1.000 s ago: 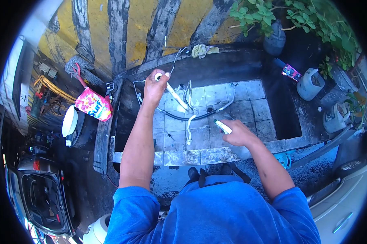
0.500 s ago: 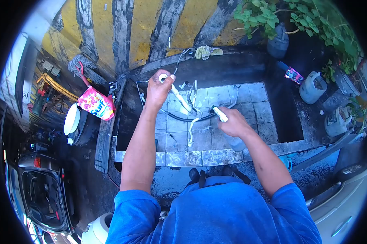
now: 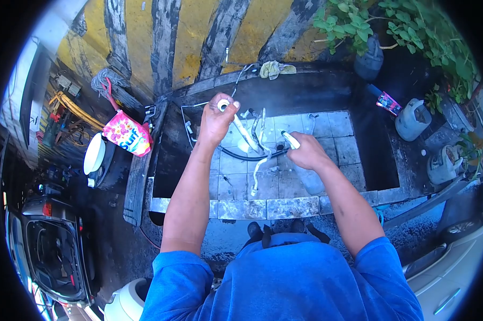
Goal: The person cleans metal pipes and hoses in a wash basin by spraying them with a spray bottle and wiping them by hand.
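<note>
My left hand (image 3: 218, 119) is closed around the upper end of a pale pipe (image 3: 245, 132), its round open end showing by my thumb. This pipe belongs to a tangle of bent metal tubes and a black hose (image 3: 240, 156) above the tiled basin floor. In my right hand (image 3: 308, 152) is a spray bottle (image 3: 311, 182) with a white head, held upright over the basin. Its nozzle points toward the tubes. My fingers hide the trigger.
The tiled basin (image 3: 295, 208) has dark walls. A rag (image 3: 276, 69) lies on its back ledge. A pink Surf detergent bag (image 3: 128, 134) and a white bowl (image 3: 95, 153) are at left. Cut plastic jugs (image 3: 412, 117) and plants stand at right. An open-backed car (image 3: 49, 251) is lower left.
The spray bottle's head has risen slightly and moved farther from me. My left hand, still on the pipe, has shifted a little to the right. A faint haze shows over the basin.
</note>
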A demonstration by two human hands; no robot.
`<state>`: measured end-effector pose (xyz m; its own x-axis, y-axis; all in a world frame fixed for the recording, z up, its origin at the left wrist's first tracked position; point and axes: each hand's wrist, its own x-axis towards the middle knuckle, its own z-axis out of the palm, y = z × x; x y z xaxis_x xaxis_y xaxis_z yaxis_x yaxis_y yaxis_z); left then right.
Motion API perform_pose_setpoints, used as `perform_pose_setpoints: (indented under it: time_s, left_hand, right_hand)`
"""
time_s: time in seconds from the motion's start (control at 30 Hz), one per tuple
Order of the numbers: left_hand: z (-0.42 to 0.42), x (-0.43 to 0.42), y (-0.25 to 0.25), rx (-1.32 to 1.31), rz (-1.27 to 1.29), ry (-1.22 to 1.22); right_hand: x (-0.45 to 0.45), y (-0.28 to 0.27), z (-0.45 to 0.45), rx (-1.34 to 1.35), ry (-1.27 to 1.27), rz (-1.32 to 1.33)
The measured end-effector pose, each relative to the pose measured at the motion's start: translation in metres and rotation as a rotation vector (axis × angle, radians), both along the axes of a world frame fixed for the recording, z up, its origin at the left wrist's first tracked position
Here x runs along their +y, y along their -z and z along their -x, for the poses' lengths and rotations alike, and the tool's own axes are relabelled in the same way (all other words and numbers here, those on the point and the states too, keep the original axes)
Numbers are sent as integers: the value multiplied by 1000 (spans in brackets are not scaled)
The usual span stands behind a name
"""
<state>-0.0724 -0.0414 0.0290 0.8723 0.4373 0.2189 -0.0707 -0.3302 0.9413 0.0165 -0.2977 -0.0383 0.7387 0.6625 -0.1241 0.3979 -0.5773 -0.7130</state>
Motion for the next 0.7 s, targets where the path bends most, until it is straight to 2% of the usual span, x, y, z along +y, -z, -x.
perform_pose_setpoints:
  time_s: [0.13, 0.17, 0.3, 0.43, 0.57, 0.67, 0.7]
  left_hand:
    - [0, -11, -1, 67, -61, 156]
    - [0, -12, -9, 157, -118, 288]
    - [-17, -16, -17, 400, -586, 223]
    - [-34, -20, -22, 488, -716, 387]
    - [-54, -20, -32, 507, -846, 354]
    - [-54, -34, -63, 520, -1063, 235]
    - [-54, -34, -61, 463, -1014, 119]
  right_hand:
    - [1, 0, -3, -2, -30, 29]
    - [-1, 4, -3, -8, -36, 13]
    - [-23, -3, 16, 4, 21, -91]
    - [-55, 12, 29, 32, 13, -206]
    - [-77, 9, 39, 11, -37, -181]
    - [-86, 7, 51, 36, -18, -125]
    - [-87, 6, 53, 50, -4, -103]
